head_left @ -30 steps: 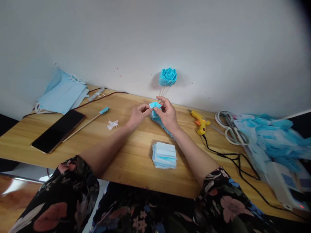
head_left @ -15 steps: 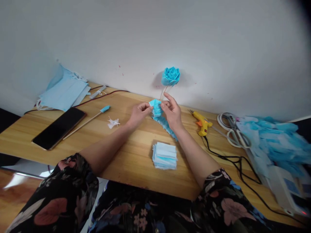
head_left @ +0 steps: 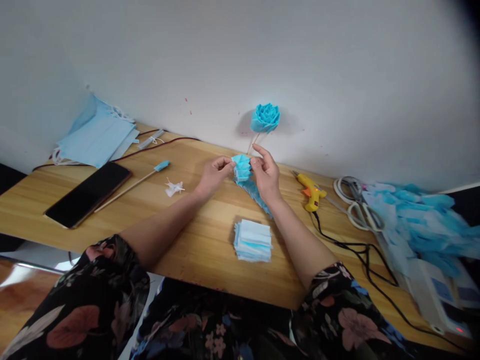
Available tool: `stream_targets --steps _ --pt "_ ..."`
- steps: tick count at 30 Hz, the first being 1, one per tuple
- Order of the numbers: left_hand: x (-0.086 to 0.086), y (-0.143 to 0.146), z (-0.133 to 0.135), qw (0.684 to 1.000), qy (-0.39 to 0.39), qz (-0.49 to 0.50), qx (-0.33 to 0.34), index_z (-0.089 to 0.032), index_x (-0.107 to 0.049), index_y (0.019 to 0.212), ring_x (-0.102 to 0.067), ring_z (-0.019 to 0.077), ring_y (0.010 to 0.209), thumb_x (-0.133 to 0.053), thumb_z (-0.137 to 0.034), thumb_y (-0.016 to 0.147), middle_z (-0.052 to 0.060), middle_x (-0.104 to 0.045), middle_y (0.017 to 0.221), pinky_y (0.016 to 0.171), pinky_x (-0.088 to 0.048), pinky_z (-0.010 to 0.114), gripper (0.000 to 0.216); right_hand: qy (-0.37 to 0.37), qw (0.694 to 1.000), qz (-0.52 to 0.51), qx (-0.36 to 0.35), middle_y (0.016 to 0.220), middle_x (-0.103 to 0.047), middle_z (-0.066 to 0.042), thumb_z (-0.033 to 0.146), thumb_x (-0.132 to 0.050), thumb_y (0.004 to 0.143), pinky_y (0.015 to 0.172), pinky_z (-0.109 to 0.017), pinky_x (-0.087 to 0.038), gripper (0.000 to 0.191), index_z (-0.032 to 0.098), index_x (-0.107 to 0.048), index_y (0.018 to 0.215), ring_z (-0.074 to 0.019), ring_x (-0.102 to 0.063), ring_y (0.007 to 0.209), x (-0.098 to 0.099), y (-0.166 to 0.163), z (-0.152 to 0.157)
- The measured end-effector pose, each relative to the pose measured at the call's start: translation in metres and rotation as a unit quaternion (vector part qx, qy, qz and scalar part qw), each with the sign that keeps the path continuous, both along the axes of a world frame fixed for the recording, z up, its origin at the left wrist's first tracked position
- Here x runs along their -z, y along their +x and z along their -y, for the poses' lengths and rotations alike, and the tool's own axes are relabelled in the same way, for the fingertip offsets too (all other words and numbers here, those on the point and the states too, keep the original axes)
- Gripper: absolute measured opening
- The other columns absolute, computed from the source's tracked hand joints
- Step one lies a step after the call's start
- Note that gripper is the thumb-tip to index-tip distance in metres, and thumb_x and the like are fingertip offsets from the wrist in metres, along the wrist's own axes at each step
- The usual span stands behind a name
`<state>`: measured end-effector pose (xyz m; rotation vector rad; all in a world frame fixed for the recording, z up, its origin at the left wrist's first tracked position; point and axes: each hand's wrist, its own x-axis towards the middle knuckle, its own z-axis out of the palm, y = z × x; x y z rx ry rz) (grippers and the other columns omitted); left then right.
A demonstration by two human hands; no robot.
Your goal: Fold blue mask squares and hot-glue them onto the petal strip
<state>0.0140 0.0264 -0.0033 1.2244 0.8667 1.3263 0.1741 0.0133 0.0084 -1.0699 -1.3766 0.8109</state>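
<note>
Between my two hands is a small blue piece of mask fabric (head_left: 242,164) with a folded, pointed top. My left hand (head_left: 216,172) pinches its left edge, and my right hand (head_left: 265,172) pinches the right edge with the index finger raised. Right below it, a row of overlapping blue folded pieces (head_left: 258,196) runs toward my right wrist, partly hidden by that hand. Closer to me lies a stack of cut light-blue fabric squares (head_left: 253,240). Behind my hands, a blue fabric rose (head_left: 265,118) on a thin stick leans near the wall.
On the left are a phone (head_left: 89,194), a blue-tipped stick (head_left: 129,188), a white scrap (head_left: 174,187) and a pile of face masks (head_left: 99,137). To the right are a yellow glue gun (head_left: 310,191) with its black cable, scissors (head_left: 362,202) and heaped blue scraps (head_left: 423,215).
Both hands keep their pinch on the fabric piece, with the right fingers shifted slightly along its edge. The whole view has moved a little.
</note>
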Motion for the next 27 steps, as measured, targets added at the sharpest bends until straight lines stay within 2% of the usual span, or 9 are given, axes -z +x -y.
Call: stream_targets --steps 3,6,11,16,19,22,27 --pt "0.001 0.0003 -0.0001 1.0 0.007 0.001 0.008 -0.016 -0.062 0.072 -0.047 0.0085 0.06 -0.075 -0.043 0.075 -0.004 -0.055 0.062 0.062 -0.04 0.023 0.03 -0.002 1.0 -0.017 -0.017 0.08 -0.059 0.002 0.055 -0.063 0.088 0.065 -0.027 -0.046 0.053 0.027 -0.058 0.133 -0.0131 -0.053 0.07 0.0024 -0.0006 -0.0008" --pt "0.0013 0.001 0.0007 1.0 0.01 -0.002 0.018 -0.017 -0.062 0.073 -0.048 0.0089 0.061 -0.074 -0.044 0.075 -0.004 -0.056 0.064 0.063 -0.041 0.023 0.03 0.002 0.999 -0.022 -0.043 0.083 -0.059 0.002 0.049 -0.073 0.082 0.065 -0.027 -0.047 0.056 0.029 -0.059 0.132 -0.013 -0.054 0.072 0.0046 -0.0018 -0.0027" --pt "0.0031 0.0023 0.0008 1.0 0.019 -0.009 0.022 -0.017 -0.061 0.072 -0.049 0.0087 0.062 -0.072 -0.042 0.075 -0.003 -0.057 0.065 0.061 -0.041 0.022 0.027 0.02 0.999 0.012 -0.026 0.073 -0.048 0.004 0.044 -0.072 0.084 0.059 -0.026 -0.042 0.041 0.027 -0.064 0.121 -0.0119 -0.047 0.065 0.0049 -0.0011 -0.0033" --pt "0.0063 0.0026 0.0002 0.999 0.019 -0.018 0.022 -0.016 -0.061 0.075 -0.051 0.0092 0.062 -0.07 -0.042 0.077 -0.002 -0.058 0.065 0.061 -0.041 0.022 0.028 -0.003 1.0 0.011 -0.023 0.079 -0.057 0.0 0.055 -0.06 0.092 0.063 -0.029 -0.045 0.047 0.028 -0.062 0.13 -0.0141 -0.049 0.067 0.0019 0.001 -0.0012" --pt "0.0067 0.0027 0.001 0.999 0.029 -0.025 0.027 -0.016 -0.061 0.075 -0.05 0.0091 0.062 -0.07 -0.043 0.077 -0.002 -0.057 0.065 0.061 -0.04 0.022 0.029 -0.011 0.999 -0.004 -0.038 0.087 -0.062 -0.001 0.058 -0.064 0.088 0.066 -0.028 -0.048 0.052 0.029 -0.063 0.13 -0.0143 -0.054 0.074 0.0008 -0.0008 -0.0003" --pt "0.005 0.0028 0.003 0.998 0.044 -0.041 0.036 -0.015 -0.062 0.075 -0.05 0.0089 0.062 -0.071 -0.043 0.078 -0.002 -0.057 0.067 0.061 -0.04 0.022 0.029 -0.012 0.999 -0.009 -0.047 0.086 -0.062 0.001 0.052 -0.072 0.082 0.063 -0.024 -0.046 0.05 0.029 -0.066 0.126 -0.0119 -0.053 0.072 0.0006 -0.0041 0.0004" --pt "0.0021 0.0026 0.0055 0.996 0.047 -0.051 0.048 -0.015 -0.062 0.075 -0.052 0.0092 0.065 -0.072 -0.039 0.079 -0.002 -0.06 0.069 0.064 -0.041 0.022 0.026 -0.008 0.999 -0.017 -0.032 0.076 -0.055 0.004 0.041 -0.073 0.083 0.057 -0.023 -0.04 0.04 0.027 -0.07 0.12 -0.0095 -0.047 0.064 0.0002 -0.0055 0.0019"
